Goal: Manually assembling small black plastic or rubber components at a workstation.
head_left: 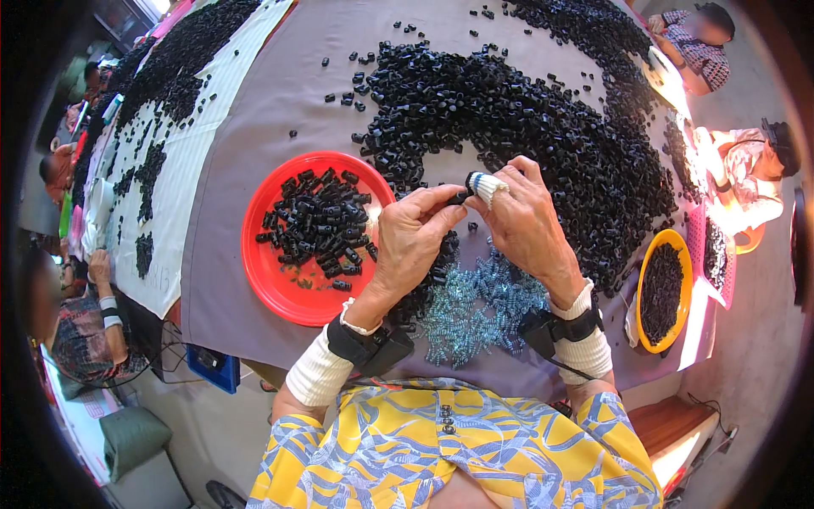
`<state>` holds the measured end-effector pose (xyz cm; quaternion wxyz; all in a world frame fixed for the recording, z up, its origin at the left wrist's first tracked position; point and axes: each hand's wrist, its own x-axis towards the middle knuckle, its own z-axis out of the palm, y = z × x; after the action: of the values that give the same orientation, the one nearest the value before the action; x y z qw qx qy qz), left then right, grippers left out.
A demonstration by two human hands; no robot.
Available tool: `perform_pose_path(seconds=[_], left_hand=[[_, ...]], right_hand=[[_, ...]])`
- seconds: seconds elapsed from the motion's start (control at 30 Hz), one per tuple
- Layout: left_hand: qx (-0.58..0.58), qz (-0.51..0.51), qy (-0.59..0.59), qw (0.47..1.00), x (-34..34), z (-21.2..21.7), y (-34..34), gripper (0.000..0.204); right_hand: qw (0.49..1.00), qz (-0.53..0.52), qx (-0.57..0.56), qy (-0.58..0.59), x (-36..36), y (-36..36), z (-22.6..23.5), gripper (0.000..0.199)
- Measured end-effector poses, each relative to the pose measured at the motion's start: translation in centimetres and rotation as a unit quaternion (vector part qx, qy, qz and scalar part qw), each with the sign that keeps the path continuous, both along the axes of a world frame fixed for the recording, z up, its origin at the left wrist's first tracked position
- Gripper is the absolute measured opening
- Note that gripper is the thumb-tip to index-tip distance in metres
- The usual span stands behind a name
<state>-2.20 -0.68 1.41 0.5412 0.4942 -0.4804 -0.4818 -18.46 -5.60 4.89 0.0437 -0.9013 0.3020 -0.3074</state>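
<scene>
My left hand [411, 242] pinches a small black plastic piece [459, 198] between thumb and fingertips. Against it, my right hand [527, 222] is closed too, its fingertips meeting the piece; a white cloth cover with a blue stripe [489, 187] wraps one finger. What else the right fingers may hold is hidden. Just below the hands lies a heap of small bluish metal springs [483, 310]. Beyond them spreads a large pile of black plastic pieces [475, 102]. To the left, a red basin [264, 287] holds several similar black pieces.
A yellow basin [646, 327] of thin dark parts stands at the right table edge, beside a pink basket [700, 246]. Other people sit along both sides, such as a person [750, 174] at right. A blue tray [212, 366] is below the table's left edge.
</scene>
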Motion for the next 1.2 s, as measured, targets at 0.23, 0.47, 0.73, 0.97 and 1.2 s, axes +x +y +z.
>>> perform_pose_path(seconds=[0.23,0.47,0.73,0.97,1.2], left_hand=[[0.031,-0.005,0.034,0.999,0.0,-0.1,0.1,0.025],[0.014,0.003,-0.007,1.0,-0.1,-0.1,-0.1,0.023],[-0.009,0.011,-0.037,0.999,-0.1,0.4,0.1,0.022],[-0.037,-0.003,-0.135,0.99,0.4,0.7,0.0,0.022],[-0.064,-0.002,-0.191,0.98,0.6,0.9,0.0,0.022]], right_hand=[[1.0,-0.002,-0.03,0.002,0.2,0.1,0.0,0.012],[0.999,-0.014,-0.029,0.02,0.4,0.3,-0.3,0.015],[0.996,0.033,-0.04,0.068,0.0,0.0,-0.2,0.01],[0.995,0.058,-0.03,0.081,-0.2,-0.4,-0.1,0.012],[0.989,0.079,-0.042,0.114,-0.4,-0.5,-0.2,0.012]])
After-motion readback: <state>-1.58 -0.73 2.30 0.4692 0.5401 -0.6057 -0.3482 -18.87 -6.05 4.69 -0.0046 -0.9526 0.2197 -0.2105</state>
